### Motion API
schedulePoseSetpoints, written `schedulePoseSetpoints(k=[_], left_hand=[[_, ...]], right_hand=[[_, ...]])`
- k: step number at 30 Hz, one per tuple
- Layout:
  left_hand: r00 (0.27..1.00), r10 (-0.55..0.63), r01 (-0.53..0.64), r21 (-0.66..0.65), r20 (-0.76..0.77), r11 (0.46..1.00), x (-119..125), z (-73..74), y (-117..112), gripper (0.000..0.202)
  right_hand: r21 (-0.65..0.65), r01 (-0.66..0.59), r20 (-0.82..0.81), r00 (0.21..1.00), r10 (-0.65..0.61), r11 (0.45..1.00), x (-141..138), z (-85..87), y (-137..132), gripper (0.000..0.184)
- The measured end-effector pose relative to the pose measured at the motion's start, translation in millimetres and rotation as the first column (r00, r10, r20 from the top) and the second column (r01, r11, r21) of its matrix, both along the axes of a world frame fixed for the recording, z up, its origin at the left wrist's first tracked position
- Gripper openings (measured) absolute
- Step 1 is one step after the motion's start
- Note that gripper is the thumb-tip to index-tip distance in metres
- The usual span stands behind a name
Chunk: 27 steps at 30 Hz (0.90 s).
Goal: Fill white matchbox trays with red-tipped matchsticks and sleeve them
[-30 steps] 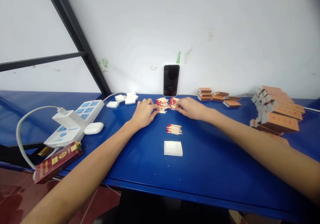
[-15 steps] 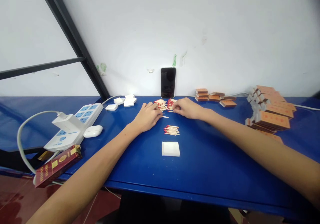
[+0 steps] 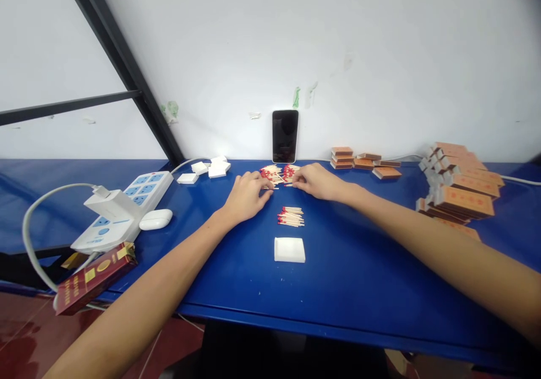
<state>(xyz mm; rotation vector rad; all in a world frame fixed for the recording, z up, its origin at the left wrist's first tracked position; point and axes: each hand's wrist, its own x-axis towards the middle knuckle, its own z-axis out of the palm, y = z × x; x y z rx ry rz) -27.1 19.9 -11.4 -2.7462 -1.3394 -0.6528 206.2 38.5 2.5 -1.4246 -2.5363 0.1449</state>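
Note:
My left hand (image 3: 246, 197) rests on the blue table, palm down, with its thumb apart from the curled fingers. Its fingertips touch the near left edge of a loose heap of red-tipped matches (image 3: 274, 173). At the heap's right side, my right hand (image 3: 316, 182) has thumb and forefinger pinched together, with a match end seeming to stick out from them. The fingertips are partly hidden. Nearer me lies a small row of matches (image 3: 291, 217), heads to the left. Below that row sits a white matchbox tray (image 3: 289, 250).
A phone (image 3: 284, 136) leans on the wall behind the heap. White trays (image 3: 217, 168) lie back left; matchbox sleeves (image 3: 465, 193) are stacked at right, with matchboxes (image 3: 342, 158) behind. A power strip (image 3: 146, 190), earbud case (image 3: 156, 219) and dark red box (image 3: 96, 277) stand left.
The loose match beside my left hand has moved toward me and lies at the top of the small row. My left thumb has spread from the fingers. My right hand stays by the heap.

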Motion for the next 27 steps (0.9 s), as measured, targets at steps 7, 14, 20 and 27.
schedulePoseSetpoints(k=[7, 14, 20, 27], left_hand=[[0.987, 0.057, -0.040, 0.120, -0.148, 0.992, -8.2, -2.0, 7.5, 0.024], [0.990, 0.068, -0.059, 0.084, -0.121, 0.995, -7.1, -4.3, 10.1, 0.024], [0.996, 0.086, -0.082, -0.092, 0.034, 0.992, 2.0, -5.8, 13.1, 0.018], [0.987, -0.093, 0.120, -0.215, 0.133, 0.969, 23.5, 0.3, -8.3, 0.015]], right_hand=[[-0.274, -0.053, -0.018, 0.999, 0.050, 0.960, -16.7, 22.0, -24.7, 0.013], [-0.271, -0.093, -0.002, 0.995, 0.096, 0.958, -13.8, 36.9, -30.3, 0.013], [0.015, 0.053, 0.025, 0.998, -0.053, 0.998, 1.8, 11.0, -0.4, 0.016], [-0.146, -0.051, -0.080, 0.996, 0.039, 0.988, 12.0, 11.1, 3.5, 0.020]])
